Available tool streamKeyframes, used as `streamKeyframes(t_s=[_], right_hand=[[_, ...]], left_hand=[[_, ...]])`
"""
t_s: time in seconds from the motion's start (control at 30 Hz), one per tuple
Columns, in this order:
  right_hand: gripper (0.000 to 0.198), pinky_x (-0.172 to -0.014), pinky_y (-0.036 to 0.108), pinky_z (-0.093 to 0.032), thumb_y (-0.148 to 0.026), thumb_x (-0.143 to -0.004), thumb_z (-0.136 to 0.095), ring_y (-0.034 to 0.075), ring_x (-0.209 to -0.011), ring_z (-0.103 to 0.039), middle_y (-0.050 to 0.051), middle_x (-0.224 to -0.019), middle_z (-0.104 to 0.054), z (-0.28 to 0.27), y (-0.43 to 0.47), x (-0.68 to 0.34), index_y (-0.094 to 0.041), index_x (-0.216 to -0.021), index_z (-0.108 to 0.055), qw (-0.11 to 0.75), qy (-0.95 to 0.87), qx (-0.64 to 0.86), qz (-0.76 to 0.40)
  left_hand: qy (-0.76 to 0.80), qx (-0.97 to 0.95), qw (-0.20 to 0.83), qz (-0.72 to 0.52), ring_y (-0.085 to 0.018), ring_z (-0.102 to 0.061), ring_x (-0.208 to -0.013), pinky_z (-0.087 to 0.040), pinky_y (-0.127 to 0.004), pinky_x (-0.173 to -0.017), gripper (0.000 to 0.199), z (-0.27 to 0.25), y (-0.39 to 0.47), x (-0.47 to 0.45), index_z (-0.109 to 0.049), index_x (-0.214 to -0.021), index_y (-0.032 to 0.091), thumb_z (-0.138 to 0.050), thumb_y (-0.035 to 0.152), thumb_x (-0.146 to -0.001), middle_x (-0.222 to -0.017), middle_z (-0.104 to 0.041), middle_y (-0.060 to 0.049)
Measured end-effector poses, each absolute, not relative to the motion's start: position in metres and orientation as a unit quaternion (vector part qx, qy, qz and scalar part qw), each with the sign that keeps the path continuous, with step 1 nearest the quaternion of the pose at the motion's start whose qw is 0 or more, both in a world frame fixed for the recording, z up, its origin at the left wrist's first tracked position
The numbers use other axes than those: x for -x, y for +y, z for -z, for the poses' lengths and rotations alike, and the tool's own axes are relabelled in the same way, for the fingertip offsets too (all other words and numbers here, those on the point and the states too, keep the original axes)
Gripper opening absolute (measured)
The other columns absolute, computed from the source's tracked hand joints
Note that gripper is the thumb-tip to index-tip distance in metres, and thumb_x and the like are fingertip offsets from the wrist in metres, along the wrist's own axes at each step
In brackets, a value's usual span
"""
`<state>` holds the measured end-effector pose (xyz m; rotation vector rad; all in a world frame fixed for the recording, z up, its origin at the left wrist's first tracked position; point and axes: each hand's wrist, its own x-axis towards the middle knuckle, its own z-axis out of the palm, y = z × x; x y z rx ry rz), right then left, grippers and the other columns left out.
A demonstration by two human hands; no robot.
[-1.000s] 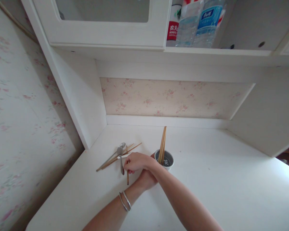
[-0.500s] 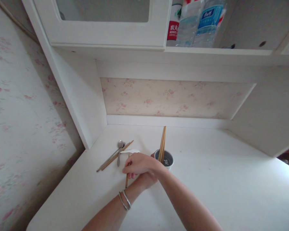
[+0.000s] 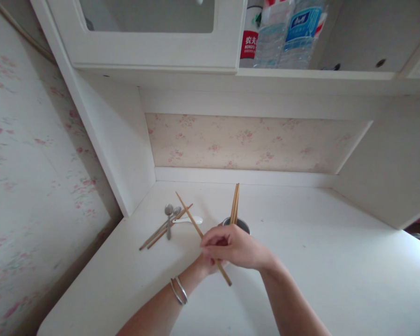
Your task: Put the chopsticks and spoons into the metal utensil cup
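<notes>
My right hand (image 3: pixel 238 247) grips a wooden chopstick (image 3: pixel 192 218) between thumb and fingers. The stick slants from the upper left down to the lower right, lifted over my other wrist. Mostly covered by it, my left hand (image 3: pixel 210 265) is at the metal cup (image 3: pixel 243 226); its fingers seem wrapped round the cup's left side. Several chopsticks (image 3: pixel 235 203) stand upright in the cup. Left of my hands lie more chopsticks (image 3: pixel 159 238), two metal spoons (image 3: pixel 168 224) and a white spoon (image 3: pixel 192 220), partly crossing one another.
All this rests on a white tabletop (image 3: pixel 318 280) with a back ledge and side panels (image 3: pixel 108 126). Overhead hangs a white cabinet (image 3: pixel 154 51), its open shelf holding plastic bottles (image 3: pixel 301 32). Flowered wallpaper (image 3: pixel 38 186) covers the left wall.
My right hand has moved right, from beside the spoons to in front of the cup, carrying the chopstick. One metal spoon has shifted slightly left. My left hand stays at the cup.
</notes>
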<state>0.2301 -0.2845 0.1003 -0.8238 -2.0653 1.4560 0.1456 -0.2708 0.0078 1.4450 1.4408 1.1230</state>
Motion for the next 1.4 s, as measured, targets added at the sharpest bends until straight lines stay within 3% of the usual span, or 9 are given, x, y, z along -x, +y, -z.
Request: streamKeyframes(t_s=[0.07,0.23,0.3,0.4,0.5,0.63,1.1,1.3,1.4], right_hand=[[0.028,-0.058,0.022,-0.050,-0.037,-0.080,-0.063,0.013,-0.064,-0.065,0.001,-0.076,-0.070,-0.093,-0.284,-0.239,-0.020,-0.101,-0.067,0.337,-0.693,0.296,-0.564],[0.059,-0.072,0.030,-0.055,-0.032,-0.079,-0.067,0.013,-0.076,-0.067,0.007,-0.110,-0.067,-0.069,-0.269,-0.260,-0.028,-0.133,-0.044,0.589,-0.533,0.308,-0.524],[0.066,-0.076,0.032,-0.055,-0.029,-0.078,-0.069,0.014,-0.080,-0.067,0.006,-0.110,-0.066,-0.060,-0.262,-0.268,-0.030,-0.136,-0.038,0.668,-0.470,0.304,-0.491],[0.050,-0.080,0.033,-0.054,-0.028,-0.076,-0.071,0.016,-0.084,-0.067,0.006,-0.106,-0.068,-0.050,-0.252,-0.277,-0.025,-0.122,-0.053,0.723,-0.411,0.312,-0.459],[0.030,-0.082,0.034,-0.052,-0.032,-0.075,-0.072,0.017,-0.084,-0.067,0.006,-0.099,-0.070,-0.043,-0.247,-0.281,-0.020,-0.101,-0.064,0.720,-0.391,0.346,-0.458],[0.026,-0.081,0.035,-0.052,-0.040,-0.076,-0.069,0.019,-0.083,-0.067,0.007,-0.092,-0.071,-0.036,-0.245,-0.278,-0.018,-0.091,-0.067,0.690,-0.399,0.401,-0.452],[0.032,-0.073,0.032,-0.050,-0.048,-0.078,-0.063,0.022,-0.081,-0.066,0.007,-0.086,-0.072,-0.027,-0.245,-0.274,-0.018,-0.087,-0.070,0.568,-0.528,0.510,-0.372],[0.032,-0.073,0.034,-0.052,-0.043,-0.075,-0.067,0.022,-0.079,-0.067,0.006,-0.084,-0.073,-0.022,-0.242,-0.273,-0.020,-0.098,-0.064,0.596,-0.504,0.487,-0.392],[0.030,-0.074,0.034,-0.052,-0.042,-0.073,-0.069,0.022,-0.080,-0.068,0.006,-0.084,-0.072,-0.022,-0.242,-0.272,-0.020,-0.092,-0.063,0.602,-0.503,0.468,-0.406]], left_hand=[[0.508,-0.603,0.430,-0.440,-0.023,-0.065,-0.086,-0.054,-0.031,-0.071,0.012,-0.009,-0.274,-0.136,-0.065,-0.087,0.019,-0.066,0.018,-0.074,-0.084,-0.067,-0.005],[0.331,-0.623,0.508,-0.495,-0.025,-0.057,-0.109,-0.045,-0.038,-0.095,0.065,-0.012,-0.276,-0.134,-0.049,-0.121,0.021,-0.076,0.014,-0.062,-0.120,-0.060,-0.008],[0.336,-0.617,0.505,-0.501,-0.025,-0.054,-0.115,-0.040,-0.039,-0.100,0.073,-0.008,-0.274,-0.135,-0.045,-0.125,0.021,-0.077,0.014,-0.061,-0.126,-0.057,-0.009],[0.355,-0.624,0.498,-0.487,-0.025,-0.054,-0.113,-0.039,-0.039,-0.100,0.072,-0.001,-0.270,-0.134,-0.047,-0.125,0.021,-0.079,0.016,-0.061,-0.124,-0.058,-0.010],[0.361,-0.628,0.492,-0.483,-0.026,-0.053,-0.114,-0.038,-0.040,-0.101,0.073,0.004,-0.268,-0.132,-0.048,-0.123,0.021,-0.081,0.019,-0.059,-0.123,-0.058,-0.010],[0.352,-0.627,0.500,-0.482,-0.026,-0.052,-0.117,-0.037,-0.042,-0.102,0.074,0.006,-0.267,-0.131,-0.046,-0.125,0.021,-0.081,0.019,-0.060,-0.126,-0.056,-0.010],[0.356,-0.614,0.506,-0.489,-0.026,-0.050,-0.119,-0.036,-0.043,-0.105,0.076,0.012,-0.266,-0.130,-0.045,-0.125,0.020,-0.082,0.020,-0.059,-0.128,-0.055,-0.011],[0.347,-0.617,0.510,-0.489,-0.026,-0.051,-0.119,-0.037,-0.043,-0.104,0.075,0.008,-0.267,-0.129,-0.045,-0.125,0.019,-0.082,0.019,-0.059,-0.127,-0.056,-0.011],[0.349,-0.617,0.510,-0.487,-0.026,-0.051,-0.119,-0.037,-0.043,-0.104,0.075,0.008,-0.267,-0.129,-0.045,-0.125,0.019,-0.082,0.019,-0.059,-0.127,-0.056,-0.011]])
